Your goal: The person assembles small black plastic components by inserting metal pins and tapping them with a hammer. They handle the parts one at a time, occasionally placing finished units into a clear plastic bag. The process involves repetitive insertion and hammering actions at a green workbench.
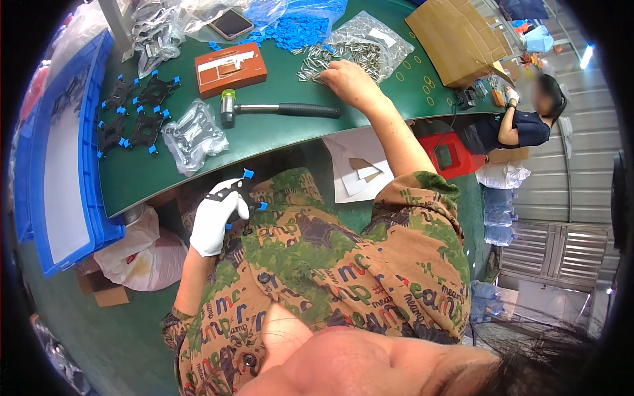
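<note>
My left hand [216,221], in a white glove, is closed around a black bracket with blue tips [228,191] in front of my lap, off the table's edge. The glove covers much of that bracket. My bare right hand [351,84] reaches onto a heap of small silvery metal pins [309,68], fingers bent together at its near side. What lies between those fingertips is too small to make out. Below the heap lies a hammer [290,109] with a black grip and a yellowish face. Several similar black brackets with blue corners [146,129] rest at the table's left.
A clear bag of parts [193,140] lies by the front edge. Behind are an orange box [231,69], a phone [231,24] and loose blue pieces [300,30]. A blue crate [84,178] stands left, a cardboard box [456,39] right. Another person [525,125] works farther right.
</note>
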Demonstrator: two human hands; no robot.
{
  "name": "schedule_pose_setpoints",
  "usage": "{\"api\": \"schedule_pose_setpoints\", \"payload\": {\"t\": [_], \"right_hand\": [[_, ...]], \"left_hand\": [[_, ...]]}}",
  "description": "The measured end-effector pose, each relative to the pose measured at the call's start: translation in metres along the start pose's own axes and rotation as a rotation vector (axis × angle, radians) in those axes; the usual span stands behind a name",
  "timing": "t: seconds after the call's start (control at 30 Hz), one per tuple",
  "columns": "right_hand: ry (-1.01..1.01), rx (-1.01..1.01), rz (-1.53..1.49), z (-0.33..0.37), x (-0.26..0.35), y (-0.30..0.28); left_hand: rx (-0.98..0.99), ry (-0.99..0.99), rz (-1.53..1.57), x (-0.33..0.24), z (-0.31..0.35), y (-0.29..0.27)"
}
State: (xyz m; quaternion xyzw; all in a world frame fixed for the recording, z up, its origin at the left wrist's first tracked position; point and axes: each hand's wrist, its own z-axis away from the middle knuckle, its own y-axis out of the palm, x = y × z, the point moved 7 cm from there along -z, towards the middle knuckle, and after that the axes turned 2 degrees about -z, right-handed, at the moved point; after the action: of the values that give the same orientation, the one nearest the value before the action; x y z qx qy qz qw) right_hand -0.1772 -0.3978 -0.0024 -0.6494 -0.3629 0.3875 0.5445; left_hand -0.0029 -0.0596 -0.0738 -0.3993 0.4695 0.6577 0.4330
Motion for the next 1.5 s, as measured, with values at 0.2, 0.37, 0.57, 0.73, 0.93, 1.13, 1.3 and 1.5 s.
{"api": "schedule_pose_setpoints", "payload": {"t": [0.2,0.37,0.57,0.73,0.93,1.13,1.3,1.5], "right_hand": [[0.035,-0.011,-0.185,-0.003,-0.006,-0.002],[0.068,-0.297,-0.534,0.008,0.028,-0.051],[-0.252,-0.189,-1.017,0.023,0.167,-0.084],[-0.350,0.021,-1.217,0.026,0.225,-0.058],[-0.347,0.070,-1.256,0.024,0.236,-0.047],[-0.313,0.032,-1.186,0.027,0.243,-0.046],[-0.299,-0.019,-1.191,0.027,0.246,-0.045],[-0.303,-0.081,-1.121,0.027,0.246,-0.047]], "left_hand": [[-0.039,0.038,0.087,0.007,0.000,-0.001],[-0.123,0.051,-0.074,0.012,0.003,-0.010],[-0.092,0.013,-0.153,0.001,0.001,-0.002],[-0.073,0.055,-0.450,-0.018,-0.002,0.005],[-0.064,0.024,-0.467,-0.020,0.000,0.007],[-0.071,0.045,-0.434,-0.015,0.000,0.004],[-0.082,0.052,-0.433,-0.016,0.001,0.004],[-0.090,0.089,-0.482,-0.021,0.002,0.006]]}}
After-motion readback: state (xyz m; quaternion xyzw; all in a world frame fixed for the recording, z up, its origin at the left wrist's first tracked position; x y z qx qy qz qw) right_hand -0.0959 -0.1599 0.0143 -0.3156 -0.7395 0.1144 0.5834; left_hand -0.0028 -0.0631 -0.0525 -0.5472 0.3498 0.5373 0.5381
